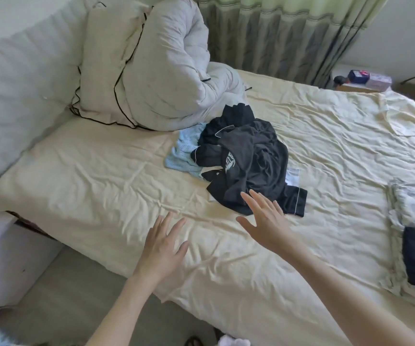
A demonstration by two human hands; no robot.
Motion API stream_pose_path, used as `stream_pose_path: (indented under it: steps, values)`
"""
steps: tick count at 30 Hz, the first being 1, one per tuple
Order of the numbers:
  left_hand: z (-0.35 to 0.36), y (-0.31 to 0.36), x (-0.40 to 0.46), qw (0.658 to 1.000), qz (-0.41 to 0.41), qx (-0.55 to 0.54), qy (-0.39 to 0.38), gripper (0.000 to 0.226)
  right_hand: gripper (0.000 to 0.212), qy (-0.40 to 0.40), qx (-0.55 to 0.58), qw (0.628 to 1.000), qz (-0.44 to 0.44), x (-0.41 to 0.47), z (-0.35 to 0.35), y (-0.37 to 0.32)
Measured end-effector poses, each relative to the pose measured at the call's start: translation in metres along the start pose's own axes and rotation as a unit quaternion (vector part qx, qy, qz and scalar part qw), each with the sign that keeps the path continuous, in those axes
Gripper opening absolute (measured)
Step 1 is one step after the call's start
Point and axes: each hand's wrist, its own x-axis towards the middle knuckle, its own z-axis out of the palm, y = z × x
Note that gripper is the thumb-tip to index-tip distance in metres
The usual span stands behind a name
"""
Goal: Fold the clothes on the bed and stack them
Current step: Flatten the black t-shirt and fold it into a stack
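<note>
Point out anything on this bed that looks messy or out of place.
The dark clothes lie in a crumpled heap mid-bed, over a light blue garment. The duvet is bunched up against the headboard. Both hands are open, holding nothing.

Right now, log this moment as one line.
stage: reaching | left hand: open, over sheet | right hand: open, at dark clothes pile | folded: none

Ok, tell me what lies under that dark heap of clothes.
Under the dark clothes pile a light blue knit sticks out on the left and a white piece on the right. Anything else beneath is covered.
</note>
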Motion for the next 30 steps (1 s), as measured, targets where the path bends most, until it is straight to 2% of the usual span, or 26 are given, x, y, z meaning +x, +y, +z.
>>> stream_pose_path:
  steps: [4, 9, 13, 17, 22, 24, 26, 28, 30]
  values:
    - [0.003, -0.014, 0.038, 1.0, -0.017, -0.011, -0.014, 0.057, 0.062, -0.012, -0.007, 1.0, 0.017, 0.052, 0.007, 0.014]
    - [0.011, -0.025, 0.134, 0.998, -0.03, 0.002, -0.052, 0.055, 0.054, -0.037, 0.004, 0.997, 0.066, 0.155, 0.035, 0.045]
    - [0.026, -0.025, 0.205, 0.998, -0.023, -0.01, -0.063, 0.053, 0.049, -0.067, 0.04, 0.985, 0.154, 0.227, 0.064, 0.075]
    - [0.055, -0.029, 0.25, 0.996, -0.025, -0.028, -0.081, 0.05, 0.047, -0.083, 0.093, 0.956, 0.265, 0.278, 0.093, 0.109]
    - [0.092, -0.042, 0.27, 0.99, -0.023, -0.033, -0.133, 0.047, 0.047, -0.063, 0.072, 0.933, 0.347, 0.326, 0.132, 0.133]
    - [0.099, -0.05, 0.281, 0.988, -0.023, -0.021, -0.154, 0.047, 0.047, -0.065, 0.112, 0.914, 0.385, 0.342, 0.146, 0.138]
    - [0.098, -0.055, 0.294, 0.988, -0.027, -0.013, -0.153, 0.047, 0.037, -0.048, 0.205, 0.874, 0.439, 0.353, 0.155, 0.143]
    - [0.093, -0.057, 0.306, 0.99, -0.027, -0.007, -0.136, 0.048, 0.019, 0.0, 0.286, 0.832, 0.475, 0.357, 0.159, 0.145]
    - [0.083, -0.055, 0.315, 0.992, -0.028, -0.007, -0.119, 0.048, 0.017, 0.049, 0.326, 0.815, 0.477, 0.355, 0.156, 0.14]
